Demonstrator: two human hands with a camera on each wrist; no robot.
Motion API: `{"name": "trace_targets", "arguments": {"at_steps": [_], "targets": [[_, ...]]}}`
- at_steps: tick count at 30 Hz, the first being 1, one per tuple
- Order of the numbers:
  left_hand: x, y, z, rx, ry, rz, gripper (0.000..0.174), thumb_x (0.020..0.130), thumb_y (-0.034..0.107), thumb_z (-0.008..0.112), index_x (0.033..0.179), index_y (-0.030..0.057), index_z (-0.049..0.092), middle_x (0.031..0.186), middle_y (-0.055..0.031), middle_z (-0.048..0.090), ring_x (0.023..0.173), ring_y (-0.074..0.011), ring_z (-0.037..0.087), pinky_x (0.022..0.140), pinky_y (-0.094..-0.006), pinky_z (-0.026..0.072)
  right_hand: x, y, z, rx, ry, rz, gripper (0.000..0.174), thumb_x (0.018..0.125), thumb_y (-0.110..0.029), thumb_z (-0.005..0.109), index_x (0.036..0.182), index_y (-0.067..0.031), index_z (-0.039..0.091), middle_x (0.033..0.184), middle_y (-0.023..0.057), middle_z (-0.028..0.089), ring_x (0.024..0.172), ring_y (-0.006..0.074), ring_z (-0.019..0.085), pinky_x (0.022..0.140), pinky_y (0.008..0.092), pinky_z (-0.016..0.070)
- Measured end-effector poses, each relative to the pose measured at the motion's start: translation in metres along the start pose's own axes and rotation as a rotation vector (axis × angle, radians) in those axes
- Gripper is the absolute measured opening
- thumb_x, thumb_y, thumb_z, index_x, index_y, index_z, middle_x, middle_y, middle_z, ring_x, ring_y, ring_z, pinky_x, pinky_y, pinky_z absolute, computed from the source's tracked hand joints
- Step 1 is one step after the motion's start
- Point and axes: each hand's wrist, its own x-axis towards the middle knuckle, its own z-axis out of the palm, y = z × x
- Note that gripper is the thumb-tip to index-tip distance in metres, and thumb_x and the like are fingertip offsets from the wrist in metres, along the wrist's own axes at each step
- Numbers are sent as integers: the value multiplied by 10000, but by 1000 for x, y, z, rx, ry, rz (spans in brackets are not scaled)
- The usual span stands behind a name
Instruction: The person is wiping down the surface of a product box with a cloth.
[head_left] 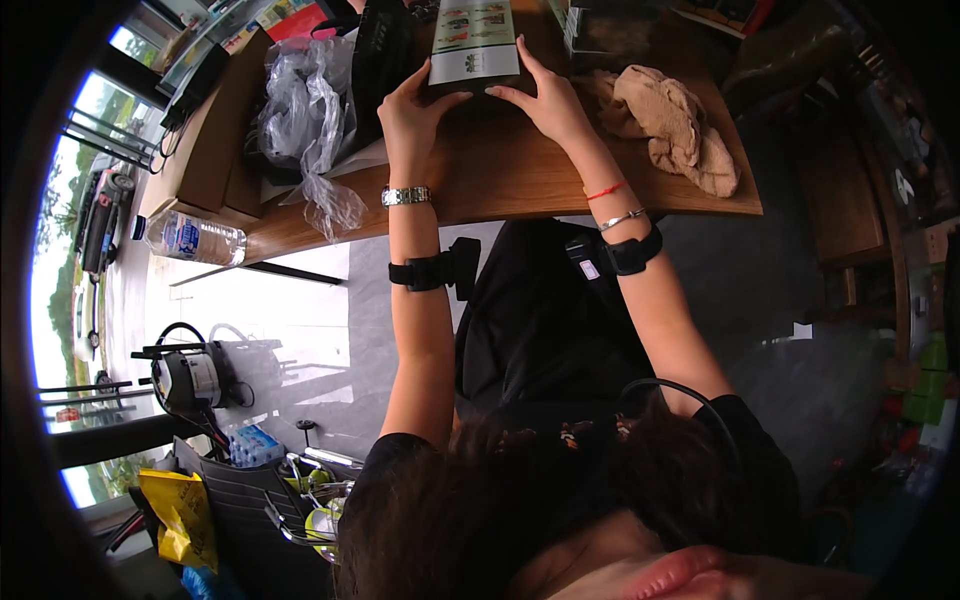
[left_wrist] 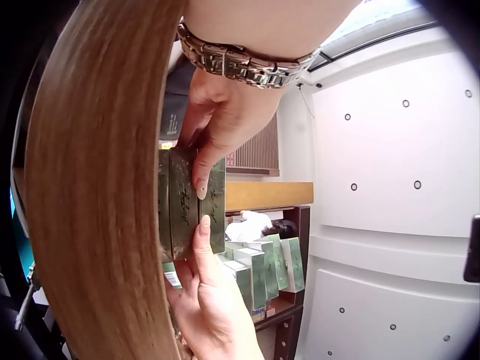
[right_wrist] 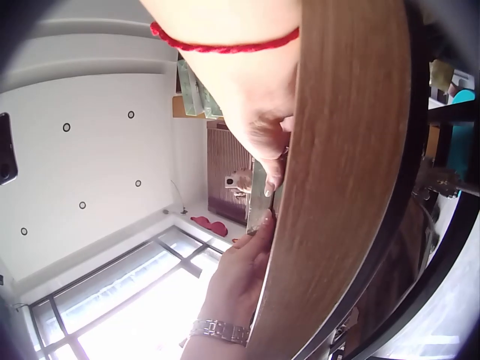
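A stack of dark green boxes [left_wrist: 184,202] with script on their sides lies on the wooden table [head_left: 480,190]. The top box [head_left: 474,45] shows a pale face with small pictures and an emblem. My left hand [head_left: 408,115], with a metal watch above it, grips the stack from the left. My right hand [head_left: 552,105], under a red cord bracelet, holds it from the right. Both thumbs press on the near side, their tips close together, and the fingers reach along the sides. The far side of the stack is hidden in the wrist views.
Crumpled clear plastic [head_left: 305,130] lies left of the hands, beside a cardboard box [head_left: 205,150]. A water bottle [head_left: 195,238] is at the table's left end. To the right are a brown cloth [head_left: 675,130] and a clear container [head_left: 610,40]. More green boxes [left_wrist: 259,266] stand on a shelf beyond.
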Motion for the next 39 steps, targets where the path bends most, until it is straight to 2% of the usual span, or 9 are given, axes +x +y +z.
{"name": "trace_targets", "arguments": {"at_steps": [8,10,11,16,18,21,28,34,39], "targets": [[1,-4,0,-111,-56,-62,649,660,102,894,1220,-86,624,1024,-151,734,885,-110,680,793,-264,550,-2,-1,-1,-16,-107,114,978,795,-528,748,1505,-19,306,1064,316,649,947,391,685,812,396,533],[7,-8,1,-158,-62,-38,646,663,98,891,1221,-86,622,1034,-149,732,892,-116,680,798,-266,549,2,-2,6,22,115,-139,976,801,-514,747,1508,-18,293,1185,311,616,1096,382,640,925,386,504],[3,-13,3,-196,-76,-49,642,667,94,888,1222,-86,620,1043,-147,730,900,-121,681,803,-269,548,0,5,4,86,23,-25,928,811,-488,743,1495,-15,330,1316,282,558,1243,350,557,1012,392,461],[2,-16,5,-140,-43,-38,657,654,108,901,1221,-78,626,1061,-157,724,949,-131,675,846,-283,538,15,-66,-76,-321,489,-551,778,779,-385,795,1413,-65,477,1342,112,586,1173,297,602,947,402,510],[-1,1,3,-212,-36,-66,635,640,118,909,1188,-69,647,1064,-166,722,958,-136,676,850,-280,534,20,-87,-99,-330,574,-533,565,811,-244,790,1310,-66,594,1274,108,634,1174,281,605,956,380,505],[-3,20,-1,-79,-43,-50,668,627,141,919,1187,-68,619,1068,-188,716,986,-187,691,867,-299,541,59,-77,-140,-545,528,-451,685,805,-322,775,1357,-15,510,1436,167,482,1292,356,476,1058,448,412],[-6,28,4,11,-37,-27,828,624,173,923,1330,49,508,1113,-210,698,1022,-262,695,888,-349,544,81,-66,-157,-407,479,-485,383,778,-173,771,1125,-31,692,1143,159,683,1119,353,615,979,404,482],[-4,18,7,94,-35,67,868,636,224,918,1371,53,489,1103,-220,696,1021,-270,697,890,-347,542,76,-67,-148,-251,634,-516,292,773,-76,745,1061,-34,720,1076,134,708,1103,326,638,1019,374,473],[-3,21,4,151,-83,-13,884,639,226,914,1374,-27,493,1125,-228,687,1012,-278,699,876,-340,533,66,-86,-166,-115,852,-506,268,811,-25,730,1077,-2,710,1033,183,712,1007,276,681,832,342,520]]}}
